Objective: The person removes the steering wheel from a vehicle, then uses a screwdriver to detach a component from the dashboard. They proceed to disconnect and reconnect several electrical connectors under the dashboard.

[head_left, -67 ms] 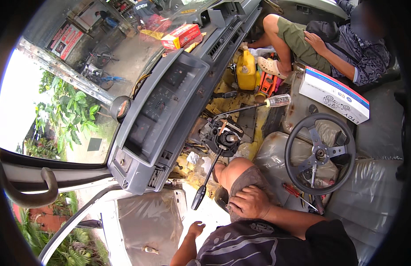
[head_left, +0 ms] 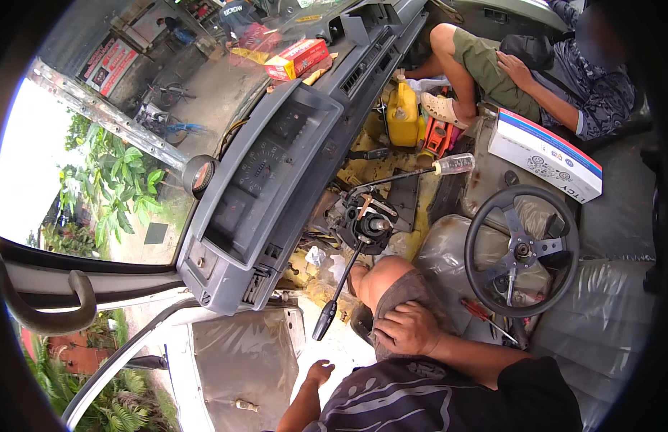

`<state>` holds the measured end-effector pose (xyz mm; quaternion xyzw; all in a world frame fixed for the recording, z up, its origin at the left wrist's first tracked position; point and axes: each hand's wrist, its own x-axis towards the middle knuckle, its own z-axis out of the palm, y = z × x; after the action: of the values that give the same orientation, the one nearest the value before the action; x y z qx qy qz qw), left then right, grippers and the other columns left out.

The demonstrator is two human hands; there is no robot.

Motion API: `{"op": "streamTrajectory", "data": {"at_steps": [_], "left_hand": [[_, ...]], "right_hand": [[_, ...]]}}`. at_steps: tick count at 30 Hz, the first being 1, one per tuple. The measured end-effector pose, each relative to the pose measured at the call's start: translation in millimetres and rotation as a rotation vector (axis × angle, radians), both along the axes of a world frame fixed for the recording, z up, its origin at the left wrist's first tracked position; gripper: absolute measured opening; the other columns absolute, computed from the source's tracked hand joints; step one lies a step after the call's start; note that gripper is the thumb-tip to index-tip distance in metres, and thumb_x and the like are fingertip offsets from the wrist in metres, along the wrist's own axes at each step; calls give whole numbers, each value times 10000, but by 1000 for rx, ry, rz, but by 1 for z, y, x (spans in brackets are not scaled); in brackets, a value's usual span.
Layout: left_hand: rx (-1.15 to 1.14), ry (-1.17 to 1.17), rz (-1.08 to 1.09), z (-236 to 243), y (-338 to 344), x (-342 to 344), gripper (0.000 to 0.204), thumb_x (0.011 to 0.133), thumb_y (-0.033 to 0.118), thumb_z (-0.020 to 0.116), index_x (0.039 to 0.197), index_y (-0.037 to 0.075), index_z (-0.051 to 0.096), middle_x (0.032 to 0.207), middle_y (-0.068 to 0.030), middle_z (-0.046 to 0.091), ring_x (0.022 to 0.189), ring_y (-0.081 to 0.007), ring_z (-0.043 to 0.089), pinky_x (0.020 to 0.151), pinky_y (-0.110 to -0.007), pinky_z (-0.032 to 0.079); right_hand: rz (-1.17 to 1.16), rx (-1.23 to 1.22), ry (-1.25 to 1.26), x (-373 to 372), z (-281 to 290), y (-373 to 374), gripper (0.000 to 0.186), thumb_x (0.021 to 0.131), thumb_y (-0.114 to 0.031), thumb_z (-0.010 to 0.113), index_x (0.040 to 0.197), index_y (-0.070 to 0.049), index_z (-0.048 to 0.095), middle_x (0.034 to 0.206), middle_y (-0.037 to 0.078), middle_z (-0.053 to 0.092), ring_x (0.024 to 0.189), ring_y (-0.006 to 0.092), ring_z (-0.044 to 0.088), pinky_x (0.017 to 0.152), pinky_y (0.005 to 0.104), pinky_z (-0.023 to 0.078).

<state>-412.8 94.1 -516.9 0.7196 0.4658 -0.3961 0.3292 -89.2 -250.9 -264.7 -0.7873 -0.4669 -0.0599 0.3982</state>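
Observation:
My right hand point(head_left: 408, 327) rests on my thigh in brown-grey shorts point(head_left: 413, 291), fingers loosely bent and nothing in them. Lower and to the left, my left hand point(head_left: 319, 371) hangs beside the open door with its fingers apart, seemingly holding nothing. Ahead of my knee stands the bare steering column point(head_left: 370, 223), its shaft end exposed. A black stalk lever point(head_left: 325, 320) points from it toward my left hand. The removed steering wheel point(head_left: 472, 245) lies on the seat to my right, with a socket tool point(head_left: 511, 281) at its hub and red-handled pliers point(head_left: 478, 309) nearby.
A person in green shorts point(head_left: 485, 65) sits at the far right. Between us lie a white-and-blue box point(head_left: 546, 155), a gear lever with a clear knob point(head_left: 455, 165) and a yellow jug point(head_left: 404, 115). Dashboard point(head_left: 269, 165) and open door point(head_left: 247, 360) bound the left. A red box point(head_left: 298, 59) tops the dash.

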Motion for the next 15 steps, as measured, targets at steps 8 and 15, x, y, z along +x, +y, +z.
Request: {"op": "streamTrajectory", "data": {"at_steps": [8,15], "left_hand": [[-2,-60,-13,1,-6,-2,643,973,463,721,1473,66,644,1443,-230,680,1378,-357,626,1167,-414,479],[-2,-106,-39,16,-14,31,617,981,429,722,1473,64,646,1435,-229,686,1351,-349,648,1150,-400,495]], "right_hand": [[-8,58,-19,1,4,0,159,895,-279,788,961,-135,773,834,1,695,788,207,672,799,364,527],[-151,359,608,17,-7,-38,162,931,-197,770,967,-41,746,885,120,732,863,349,728,828,444,576]]}}
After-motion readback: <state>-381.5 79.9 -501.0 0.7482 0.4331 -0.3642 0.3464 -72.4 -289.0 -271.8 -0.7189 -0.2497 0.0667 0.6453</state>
